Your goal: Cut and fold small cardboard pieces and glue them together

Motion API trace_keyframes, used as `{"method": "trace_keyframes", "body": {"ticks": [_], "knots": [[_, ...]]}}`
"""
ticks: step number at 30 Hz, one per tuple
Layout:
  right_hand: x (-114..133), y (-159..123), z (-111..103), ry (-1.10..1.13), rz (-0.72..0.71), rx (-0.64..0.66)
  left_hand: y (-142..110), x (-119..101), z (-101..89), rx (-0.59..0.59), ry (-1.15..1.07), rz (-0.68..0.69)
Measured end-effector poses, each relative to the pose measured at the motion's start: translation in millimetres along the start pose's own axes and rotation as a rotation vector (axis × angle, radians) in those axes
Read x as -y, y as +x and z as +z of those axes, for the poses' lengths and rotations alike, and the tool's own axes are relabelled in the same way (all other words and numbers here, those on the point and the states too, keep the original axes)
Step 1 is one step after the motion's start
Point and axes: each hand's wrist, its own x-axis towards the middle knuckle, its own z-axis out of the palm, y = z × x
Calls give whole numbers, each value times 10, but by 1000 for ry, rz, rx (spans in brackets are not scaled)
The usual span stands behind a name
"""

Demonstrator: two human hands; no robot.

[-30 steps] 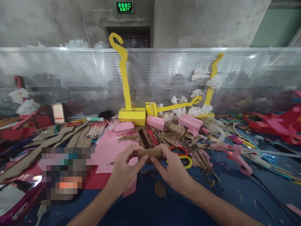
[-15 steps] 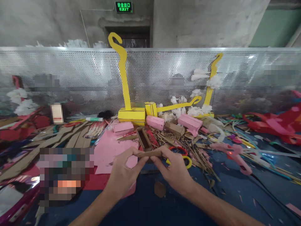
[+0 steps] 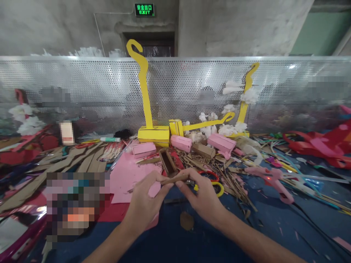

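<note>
A narrow strip of brown cardboard [image 3: 175, 179] is pinched at both ends between my hands, above the blue tabletop. My left hand [image 3: 145, 195] grips its left end with thumb and fingers, and my right hand [image 3: 204, 193] holds the right end the same way. Just beyond it lies an open cardboard box [image 3: 168, 162], long and hollow. Below the hands, a small cardboard piece with cut corners [image 3: 187, 221] rests on the table. Scissors with red and yellow handles [image 3: 218, 188] lie beside my right hand, partly hidden by it.
Yellow hooked shapes on box bases [image 3: 153, 134] stand at the back before a perforated metal screen [image 3: 109, 87]. Pink paper [image 3: 123, 179] lies to the left. A pink glue gun [image 3: 274, 179] with a cord is at right, near cardboard scraps [image 3: 230, 186].
The cardboard strip has tilted slightly, its right end a little higher. Both hands stay in nearly the same place; the surrounding things have not moved.
</note>
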Motion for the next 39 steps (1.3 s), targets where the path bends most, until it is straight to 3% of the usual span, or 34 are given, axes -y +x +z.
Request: {"method": "trace_keyframes", "body": {"ticks": [3, 6, 10, 26, 39], "knots": [[-58, 29, -29, 109, 32, -37, 24, 35, -24, -42, 3, 205], [-124, 53, -36, 204, 124, -54, 59, 52, -51, -67, 13, 305], [-133, 55, -35, 239, 156, -1, 79, 56, -55, -56, 8, 309], [-7, -32, -67, -51, -276, -192, 43, 41, -36, -17, 31, 298], [-21, -40, -36, -87, -352, -132, 31, -9, -35, 35, 36, 372]]}}
